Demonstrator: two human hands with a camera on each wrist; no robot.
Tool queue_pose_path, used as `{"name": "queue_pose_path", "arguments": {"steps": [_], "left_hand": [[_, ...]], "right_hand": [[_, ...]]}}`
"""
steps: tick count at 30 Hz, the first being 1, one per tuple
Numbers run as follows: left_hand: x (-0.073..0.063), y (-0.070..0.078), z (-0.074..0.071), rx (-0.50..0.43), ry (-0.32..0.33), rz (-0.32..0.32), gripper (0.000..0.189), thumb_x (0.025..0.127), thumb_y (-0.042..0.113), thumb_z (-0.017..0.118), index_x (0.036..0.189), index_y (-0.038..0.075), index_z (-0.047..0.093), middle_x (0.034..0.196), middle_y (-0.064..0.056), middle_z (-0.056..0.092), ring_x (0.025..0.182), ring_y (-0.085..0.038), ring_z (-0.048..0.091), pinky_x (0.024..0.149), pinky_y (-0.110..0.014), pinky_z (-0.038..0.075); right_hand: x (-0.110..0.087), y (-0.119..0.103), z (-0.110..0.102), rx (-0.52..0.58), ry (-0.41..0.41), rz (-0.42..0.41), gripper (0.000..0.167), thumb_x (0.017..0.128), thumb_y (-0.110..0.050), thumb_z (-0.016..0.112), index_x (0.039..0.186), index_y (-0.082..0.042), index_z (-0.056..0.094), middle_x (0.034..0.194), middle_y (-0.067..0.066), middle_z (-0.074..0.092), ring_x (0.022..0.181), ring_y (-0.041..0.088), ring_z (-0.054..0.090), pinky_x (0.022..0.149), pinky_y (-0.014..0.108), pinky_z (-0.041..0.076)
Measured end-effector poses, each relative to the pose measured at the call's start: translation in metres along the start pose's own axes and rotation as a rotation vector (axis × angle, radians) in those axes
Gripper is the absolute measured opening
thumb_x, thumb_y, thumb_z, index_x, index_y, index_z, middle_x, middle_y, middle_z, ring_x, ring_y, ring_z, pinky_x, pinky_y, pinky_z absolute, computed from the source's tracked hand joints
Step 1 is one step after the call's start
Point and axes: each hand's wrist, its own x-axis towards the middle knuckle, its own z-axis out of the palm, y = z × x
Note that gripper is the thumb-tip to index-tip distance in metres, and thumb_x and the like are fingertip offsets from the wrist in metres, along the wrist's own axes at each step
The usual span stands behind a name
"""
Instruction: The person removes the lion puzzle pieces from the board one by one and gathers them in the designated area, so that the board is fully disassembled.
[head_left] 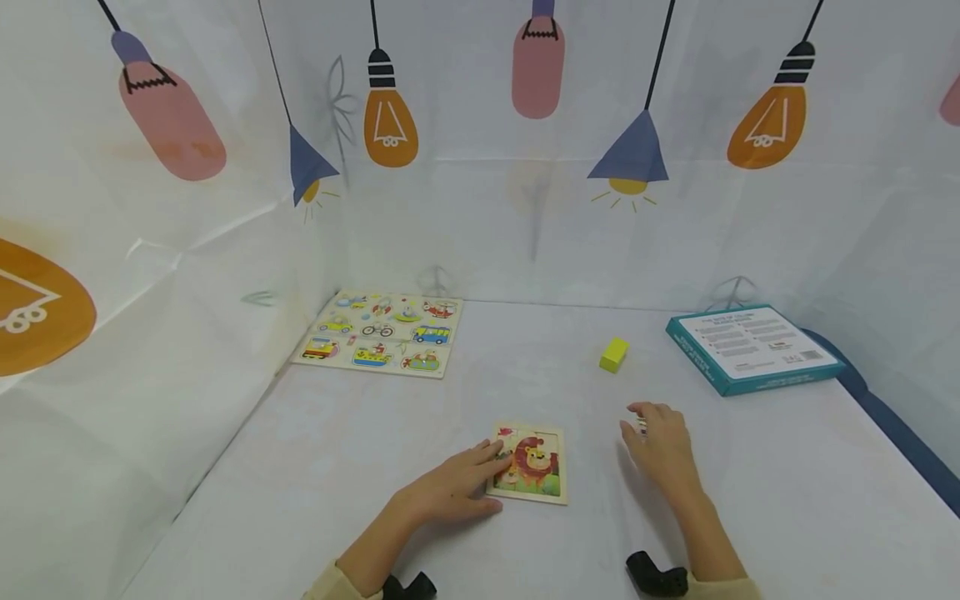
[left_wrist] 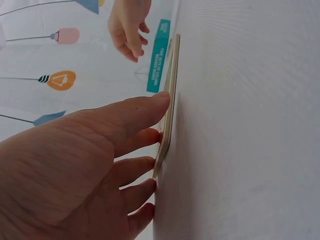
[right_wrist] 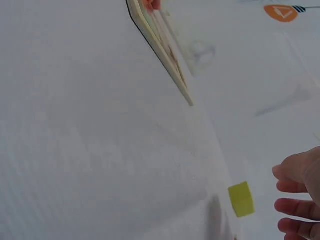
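Note:
My left hand (head_left: 453, 486) rests its fingers on the left part of a small wooden picture puzzle (head_left: 551, 492) with a lion on it. In the left wrist view, the thumb and fingertips of that hand (left_wrist: 65, 160) touch the thin edge and top of the puzzle board (left_wrist: 173, 85). My right hand (head_left: 662, 446) is over the table to the right of the puzzle, fingers loosely bent and apart. A tiny pale and dark thing (head_left: 642, 427) shows between its thumb and fingers; I cannot tell what it is. Beyond this hand lies a yellow-green block (head_left: 613, 355).
A wooden board with vehicle pictures (head_left: 375, 332) lies at the back left. At the back right is a teal box (head_left: 750, 346) with a white printed top. White sheets with printed lamps (head_left: 390, 125) hang behind and at the sides of the white table (head_left: 300, 467).

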Motion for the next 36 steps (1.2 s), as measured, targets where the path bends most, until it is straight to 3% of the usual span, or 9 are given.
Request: {"name": "queue_pose_path", "arguments": {"steps": [9,20,30,36], "left_hand": [[0.001,0.001,0.0,0.042,0.031,0.03,0.06,0.089,0.038,0.057,0.142,0.017,0.037,0.149,-0.005,0.024,0.137,-0.022,0.02,0.107,-0.041,0.024],[0.001,0.003,-0.001,0.075,0.057,0.062,0.06,0.088,0.035,0.06,0.14,0.013,0.04,0.147,-0.009,0.029,0.135,-0.026,0.025,0.106,-0.04,0.026],[0.001,-0.001,0.001,0.063,0.065,0.085,0.06,0.088,0.034,0.059,0.14,0.011,0.039,0.147,-0.011,0.029,0.134,-0.028,0.025,0.105,-0.043,0.027],[0.001,0.001,0.0,0.052,0.046,0.047,0.06,0.088,0.036,0.06,0.14,0.013,0.039,0.148,-0.009,0.027,0.135,-0.026,0.024,0.106,-0.042,0.027]], "right_hand": [[-0.011,-0.037,0.02,-0.023,-0.043,-0.14,0.031,0.083,-0.016,0.067,0.108,0.0,0.061,0.109,0.017,0.057,0.101,0.032,0.049,0.086,0.048,0.044],[-0.022,-0.065,0.031,-0.059,-0.135,-0.224,0.03,0.08,-0.019,0.071,0.105,-0.005,0.063,0.104,0.011,0.058,0.098,0.027,0.05,0.084,0.043,0.046],[-0.026,-0.067,0.054,-0.037,-0.195,-0.271,0.039,0.079,-0.033,0.071,0.103,-0.003,0.065,0.093,0.006,0.055,0.087,0.022,0.05,0.074,0.037,0.045],[-0.027,-0.063,0.062,-0.005,-0.176,-0.267,0.038,0.083,-0.028,0.067,0.11,-0.002,0.062,0.092,0.005,0.051,0.083,0.019,0.044,0.069,0.034,0.04]]}}
